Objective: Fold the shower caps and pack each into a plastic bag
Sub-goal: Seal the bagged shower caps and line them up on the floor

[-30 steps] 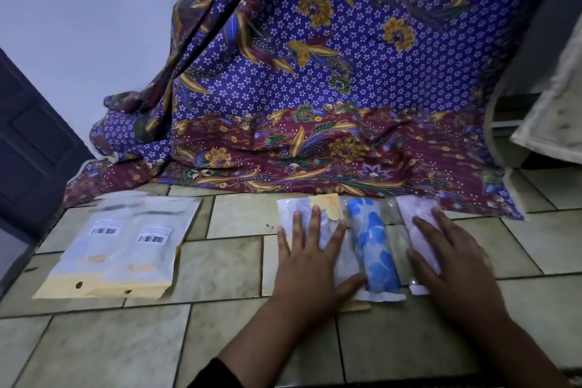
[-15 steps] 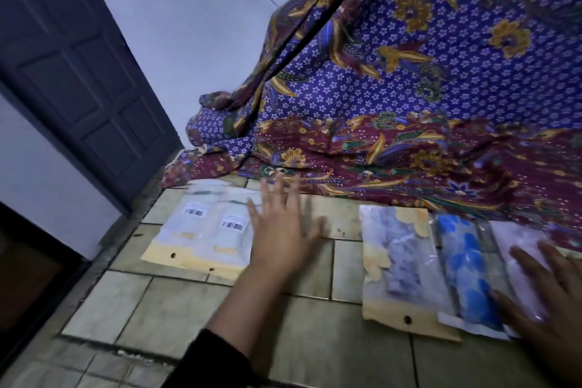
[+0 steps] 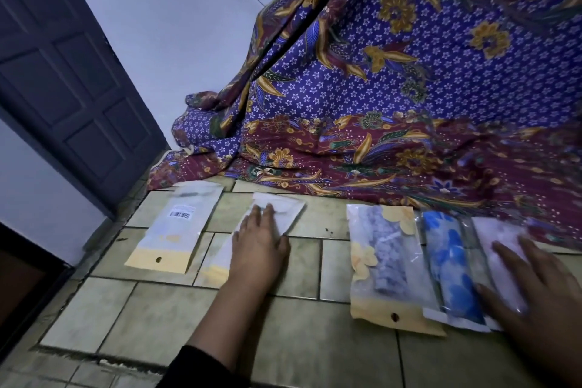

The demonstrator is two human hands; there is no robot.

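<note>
Shower caps, folded and bagged, lie in a row on the tiled floor (image 3: 163, 321) at right: a pale lilac cap in a flower-printed bag (image 3: 382, 264), a blue-patterned cap in a clear bag (image 3: 452, 271) just beside it, and a whitish cap in a third bag (image 3: 500, 249) against the hem of the batik cloth (image 3: 378, 104). The three bags touch or slightly overlap at their long edges. The right hand (image 3: 541, 302) rests flat on the third bag, fingers spread, pinching nothing. The left hand (image 3: 258, 249) lies palm-down, fingers extended and close together, on an empty plastic bag (image 3: 283, 211) well apart from the filled row; it presses the bag rather than gripping it. A second empty bag with a barcode label (image 3: 176, 230) lies near it, beside the dark door (image 3: 63, 72). Handling, as judged: the bags appear thin, light and slick, so a flat palm probably slides one across the tile more surely than a pinch. To lift one, the stiffer yellow header strip around the hang hole looks the best hold. The caps seem soft, springy film that may unfold unless kept pressed while being fed into a bag mouth. No loose, unbagged cap is visible.
</note>
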